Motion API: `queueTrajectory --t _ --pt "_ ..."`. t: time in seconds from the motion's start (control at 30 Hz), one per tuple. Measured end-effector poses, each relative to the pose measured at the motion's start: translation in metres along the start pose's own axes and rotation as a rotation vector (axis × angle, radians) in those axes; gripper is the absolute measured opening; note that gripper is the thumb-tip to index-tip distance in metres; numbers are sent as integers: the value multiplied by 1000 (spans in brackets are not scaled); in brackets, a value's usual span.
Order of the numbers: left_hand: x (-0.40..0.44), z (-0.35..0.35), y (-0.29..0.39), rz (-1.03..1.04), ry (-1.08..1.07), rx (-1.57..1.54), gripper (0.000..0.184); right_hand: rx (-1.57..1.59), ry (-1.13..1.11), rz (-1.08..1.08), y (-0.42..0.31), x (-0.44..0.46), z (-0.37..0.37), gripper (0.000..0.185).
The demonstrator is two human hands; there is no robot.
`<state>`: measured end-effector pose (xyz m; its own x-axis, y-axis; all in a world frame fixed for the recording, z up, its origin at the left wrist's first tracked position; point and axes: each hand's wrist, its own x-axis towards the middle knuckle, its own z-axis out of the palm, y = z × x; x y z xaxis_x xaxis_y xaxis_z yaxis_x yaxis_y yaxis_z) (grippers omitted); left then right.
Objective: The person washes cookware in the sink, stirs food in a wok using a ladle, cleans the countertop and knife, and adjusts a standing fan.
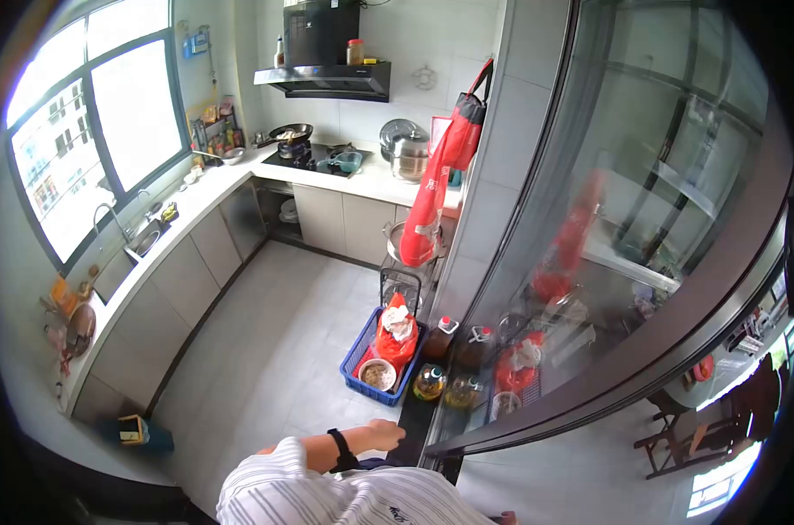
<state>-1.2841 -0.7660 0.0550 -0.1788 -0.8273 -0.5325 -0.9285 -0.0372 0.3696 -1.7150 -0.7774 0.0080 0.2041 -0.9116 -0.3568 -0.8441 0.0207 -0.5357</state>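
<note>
My left hand (386,435), with a black band (342,451) on its wrist, reaches across in front of my striped shirt (344,499). Its fingers are curled closed, and nothing shows in them. Beyond it on the floor stands a blue plastic basket (355,383), apart from the hand. In the basket are a red plastic bag (395,346) and a white bowl of brownish pieces (377,375). Of my right hand (507,518), only a small part shows at the bottom edge; its fingers are mostly hidden.
Beside the basket stand a bottle of yellow oil (429,382) and a dark red-capped jug (441,339). A sliding glass door (607,262) is at right. A red apron (436,197) hangs by the counter (239,179), which holds a stove (314,160). A bin (143,435) stands left.
</note>
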Motion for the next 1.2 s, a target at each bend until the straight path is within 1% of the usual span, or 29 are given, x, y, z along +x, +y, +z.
queueTrajectory --t 0.07,0.13,0.2,0.23,0.3,0.33,0.4,0.43,0.47,0.5,0.53,0.57,0.6,0.63,0.67,0.73,0.77,0.8,0.87,0.93,1.0,1.03,1.07,1.13,1.2 --pt "-21 15 -12 -87 67 -103 35 -48 -170 -25 16 23 21 32" --pt "-39 35 -17 -124 151 -159 34 -100 -315 -46 37 41 44 32" --pt "-53 67 -20 -208 362 -256 36 -144 -429 -75 49 65 64 32" --pt "-63 76 -15 -224 379 -275 36 -170 -482 -85 55 74 76 32" --pt "-100 94 -3 -429 383 -375 35 -221 -581 -102 66 86 97 32" --pt "-117 105 1 -456 386 -378 35 -252 -628 -109 73 91 109 33" --pt "-147 129 2 -480 191 -358 36 -324 -715 -126 94 98 133 33" --pt "-161 141 0 -486 184 -354 36 -364 -762 -134 111 106 149 33" --pt "-175 157 0 -561 237 -445 35 -397 -812 -147 131 118 167 33" --pt "-187 173 0 -636 291 -535 35 -418 -872 -168 115 116 167 34" --pt "-196 188 -2 -637 283 -532 35 -463 -679 -314 107 110 160 30" --pt "-205 202 -3 -723 347 -562 34 -494 -730 -370 96 112 162 30" --pt "-213 216 -9 -810 424 -589 33 -527 -772 -437 59 114 153 29" --pt "-220 230 -14 -850 462 -627 33 -467 -908 -382 25 120 128 29" --pt "-229 250 -18 -890 502 -667 33 -469 -894 -405 -2 124 127 29" --pt "-243 280 -21 -996 471 -707 34 -570 -903 -488 -39 137 133 31" --pt "-248 290 -24 -1013 431 -725 33 -578 -889 -572 -54 149 139 32" --pt "-253 302 -29 -1031 390 -745 32 -592 -880 -595 -70 159 143 32" --pt "-244 357 -49 -1073 429 -763 28 -586 -862 -627 -116 176 157 32" --pt "-254 361 -55 -1150 420 -858 28 -567 -857 -652 -156 186 181 32" --pt "-263 362 -59 -1213 428 -939 27 -549 -870 -644 -174 184 197 32" --pt "-266 365 -60 -1232 440 -966 27 -482 -833 -738 -183 186 202 29" --pt "-268 368 -61 -1245 454 -997 26 -523 -841 -650 -192 187 210 29" --pt "-274 369 -61 -1269 495 -1061 26 -494 -902 -653 -216 181 206 29" --pt "-280 371 -67 -1301 533 -1118 25 -565 -1038 -843 -224 197 232 32"
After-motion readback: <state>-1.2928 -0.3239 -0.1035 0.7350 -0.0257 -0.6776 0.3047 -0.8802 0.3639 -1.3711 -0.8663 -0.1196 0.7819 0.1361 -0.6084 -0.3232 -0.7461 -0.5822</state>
